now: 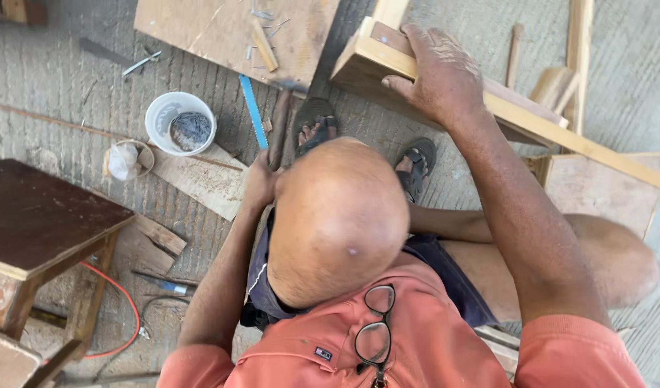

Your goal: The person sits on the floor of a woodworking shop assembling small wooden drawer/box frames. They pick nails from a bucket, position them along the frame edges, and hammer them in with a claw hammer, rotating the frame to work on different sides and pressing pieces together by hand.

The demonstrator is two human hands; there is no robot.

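My left hand (261, 179) is closed around the lower end of a brown wooden handle, apparently a hammer (280, 126), whose dark head lies near the edge of a plywood board (222, 32). Beside the handle lies a blue strip, like a saw blade (252, 109). My right hand (439, 72) rests on a pale wooden frame (376, 59), the fingers hooked over its top rail. My bent knee (337, 215) fills the middle of the view and hides part of the left hand. Both sandalled feet (315, 129) stand on the concrete floor below the frame.
A white bowl of grey nails (180, 122) and a small tub with a white bag (128, 159) sit at the left. A dark wooden stool (35, 215) stands at the left edge, with a red cable (121, 298) under it. Wooden offcuts and slats (578, 43) lie around.
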